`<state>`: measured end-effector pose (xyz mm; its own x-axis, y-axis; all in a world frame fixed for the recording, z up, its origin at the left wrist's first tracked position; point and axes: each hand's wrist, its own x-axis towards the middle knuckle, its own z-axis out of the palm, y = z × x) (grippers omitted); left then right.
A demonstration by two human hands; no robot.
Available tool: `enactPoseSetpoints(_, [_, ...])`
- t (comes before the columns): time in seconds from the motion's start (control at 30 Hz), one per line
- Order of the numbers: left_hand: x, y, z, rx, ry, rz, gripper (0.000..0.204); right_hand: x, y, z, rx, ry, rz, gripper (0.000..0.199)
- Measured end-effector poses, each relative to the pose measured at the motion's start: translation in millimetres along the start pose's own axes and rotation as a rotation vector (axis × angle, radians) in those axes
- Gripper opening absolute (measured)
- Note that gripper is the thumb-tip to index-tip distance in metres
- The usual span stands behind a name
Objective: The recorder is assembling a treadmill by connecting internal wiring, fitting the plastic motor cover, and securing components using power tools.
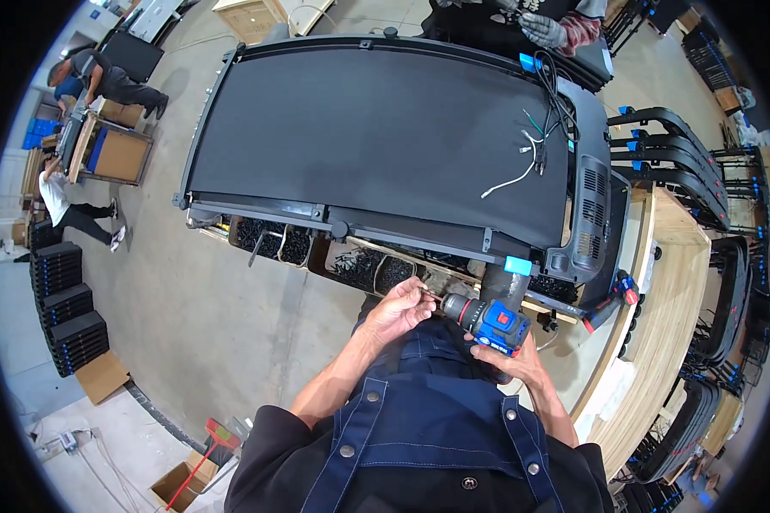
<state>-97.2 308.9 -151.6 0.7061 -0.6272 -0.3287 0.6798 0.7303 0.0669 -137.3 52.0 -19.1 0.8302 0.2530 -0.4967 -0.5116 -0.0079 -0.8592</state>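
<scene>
A blue and black cordless drill [492, 323] is gripped in my right hand [512, 355], its chuck and bit pointing left. The fingertips of my left hand [399, 309] are pinched at the tip of the bit; whatever small piece they hold there is too small to make out. Beyond both hands lies a treadmill deck [359, 141] with a black belt, resting on a workbench. A bundle of black cable [559, 107] and loose white and green wires [535, 145] lie on the belt's right end, beside the vented motor cover [592, 201].
Bins of dark screws [351, 263] sit under the deck's near edge. Another red and blue power tool [614, 299] lies at the right by a wooden bench [659, 325]. A gloved co-worker's hand [543, 31] shows across the deck. Curved black frames [672, 150] are stacked at far right.
</scene>
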Motion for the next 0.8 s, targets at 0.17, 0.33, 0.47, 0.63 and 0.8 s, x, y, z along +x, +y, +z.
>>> enactPoseSetpoints(0.17, [5,11,11,0.261,0.047,0.005,0.015,-5,3,-7,-0.108,-0.010,-0.045,0.038])
enactPoseSetpoints(0.33, [26,15,34,0.505,0.083,-0.022,0.020,-14,-6,-12,-0.142,0.082,0.062,0.037])
enactPoseSetpoints(0.47, [50,-9,54,0.275,0.026,-0.200,0.034,-14,-34,-16,-0.163,0.244,0.059,0.037])
enactPoseSetpoints(0.63, [84,-33,73,0.133,-0.021,-0.313,0.029,5,-73,-40,-0.734,0.298,0.099,0.037])
enactPoseSetpoints(0.8, [98,-33,67,-0.019,0.039,-0.321,0.027,40,-102,-51,-0.920,0.162,0.168,0.038])
